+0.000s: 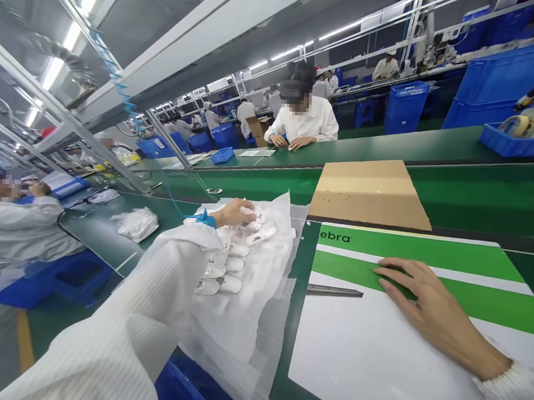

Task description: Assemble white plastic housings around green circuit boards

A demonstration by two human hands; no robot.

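Observation:
My left hand, a blue strap at its wrist, reaches to the far end of a group of white plastic parts. Its fingers and thumb are bent around one of them, a white oval part; the exact contact is partly hidden. The parts lie in rows on thin white wrapping sheets. To the right, my right hand rests with fingers stretched over a green and white board, holding nothing. Grey metal tweezers lie on that board, left of the right hand.
Beyond the board lies a brown cardboard sheet with tiny dark bits on it. A crumpled white bag is at left. Across the bench, a co-worker handles small items. A blue tray stands far right.

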